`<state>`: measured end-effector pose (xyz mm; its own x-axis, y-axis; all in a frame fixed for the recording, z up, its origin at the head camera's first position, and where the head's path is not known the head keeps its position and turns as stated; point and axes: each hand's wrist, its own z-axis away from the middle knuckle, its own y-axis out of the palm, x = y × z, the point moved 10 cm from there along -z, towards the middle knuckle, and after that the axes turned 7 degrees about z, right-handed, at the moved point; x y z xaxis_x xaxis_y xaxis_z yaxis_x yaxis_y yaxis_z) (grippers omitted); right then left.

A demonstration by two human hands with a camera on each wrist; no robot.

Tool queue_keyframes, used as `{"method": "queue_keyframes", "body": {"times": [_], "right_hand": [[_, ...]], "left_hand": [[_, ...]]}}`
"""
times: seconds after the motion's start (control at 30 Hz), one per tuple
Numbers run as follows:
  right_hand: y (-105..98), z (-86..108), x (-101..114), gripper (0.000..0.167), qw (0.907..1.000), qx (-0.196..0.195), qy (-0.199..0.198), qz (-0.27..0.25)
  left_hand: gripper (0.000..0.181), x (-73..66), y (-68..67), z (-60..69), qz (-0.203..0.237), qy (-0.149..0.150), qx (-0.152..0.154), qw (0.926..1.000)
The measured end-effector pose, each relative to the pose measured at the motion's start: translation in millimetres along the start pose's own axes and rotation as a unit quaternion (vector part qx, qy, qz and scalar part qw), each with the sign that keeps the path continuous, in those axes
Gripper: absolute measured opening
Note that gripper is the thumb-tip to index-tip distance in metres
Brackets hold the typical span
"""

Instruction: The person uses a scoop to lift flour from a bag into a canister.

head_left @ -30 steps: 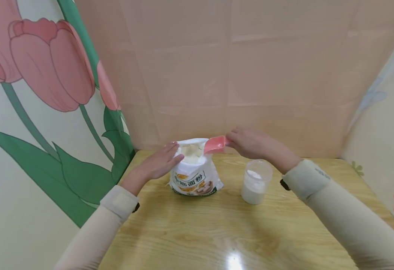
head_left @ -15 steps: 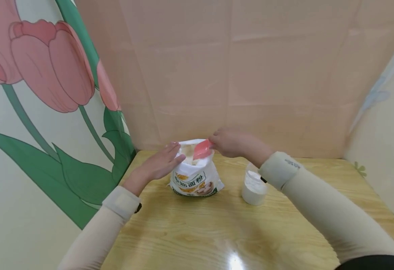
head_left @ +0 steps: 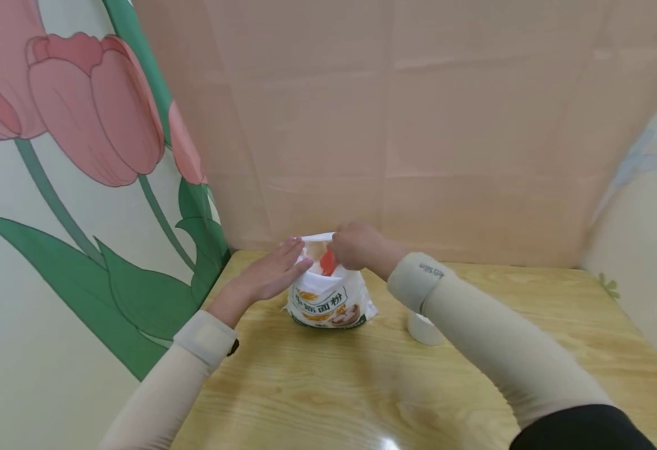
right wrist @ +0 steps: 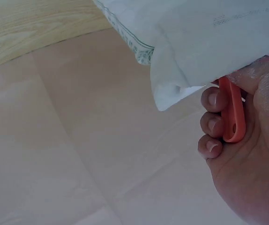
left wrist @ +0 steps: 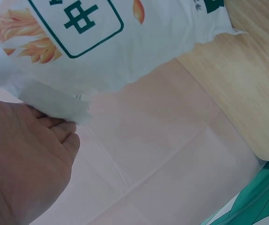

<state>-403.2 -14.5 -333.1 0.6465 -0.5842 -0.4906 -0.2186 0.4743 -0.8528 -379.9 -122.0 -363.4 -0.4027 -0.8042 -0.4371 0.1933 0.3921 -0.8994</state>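
Observation:
A white flour bag (head_left: 328, 304) stands with its mouth wide and its rim folded over. My left hand (head_left: 274, 270) holds the left side of that rim; in the left wrist view the fingers of the left hand (left wrist: 36, 150) curl at the bag's edge (left wrist: 55, 101). A red scoop (head_left: 328, 261) dips into the mouth, its blade partly hidden inside. My right hand (head_left: 359, 247) grips its handle, and in the right wrist view the curled fingers wrap the scoop's handle (right wrist: 233, 112). White powder dusts the right hand (right wrist: 247, 178).
A clear jar (head_left: 425, 331) with white powder stands right of the bag, mostly covered by my right forearm. Under everything is a wood-grain table (head_left: 305, 387). A pink-beige sheet (head_left: 418, 125) hangs behind it, and a tulip-painted wall (head_left: 92, 300) rises at the left.
My right hand has moved left and slightly down, carrying the scoop from the bag's right rim into its mouth. The right forearm now covers most of the jar. The left hand stays on the rim.

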Motion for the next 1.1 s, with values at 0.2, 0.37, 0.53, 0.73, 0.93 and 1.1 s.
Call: {"method": "queue_keyframes", "body": {"times": [0.2, 0.37, 0.53, 0.73, 0.93, 1.1], "right_hand": [[5, -8.0, 3, 0.021, 0.9996, 0.001, 0.005, -0.028], [13, -17.0, 6, 0.018, 0.9961, 0.017, 0.005, -0.086], [10, -28.0, 13, 0.007, 0.9911, -0.001, -0.014, -0.133], [9, -35.0, 13, 0.01, 0.9871, -0.011, 0.004, -0.16], [13, -32.1, 12, 0.006, 0.9803, 0.0, 0.006, -0.198], [18, -29.0, 9, 0.016, 0.9699, 0.014, 0.005, -0.243]], "left_hand": [[0.074, -2.4, 0.9, 0.4, 0.006, -0.002, 0.002, 1.0], [0.074, -3.1, 2.3, 0.0, 0.005, 0.006, 0.001, 1.0], [0.075, -5.6, 2.3, -0.8, 0.002, 0.018, 0.001, 0.9998], [0.079, -5.3, 0.2, -1.4, 0.004, 0.019, -0.002, 0.9998], [0.08, -5.2, 0.0, -1.7, 0.002, 0.018, -0.003, 0.9998], [0.081, -3.6, 0.1, -0.6, 0.005, 0.013, -0.003, 0.9999]]}}
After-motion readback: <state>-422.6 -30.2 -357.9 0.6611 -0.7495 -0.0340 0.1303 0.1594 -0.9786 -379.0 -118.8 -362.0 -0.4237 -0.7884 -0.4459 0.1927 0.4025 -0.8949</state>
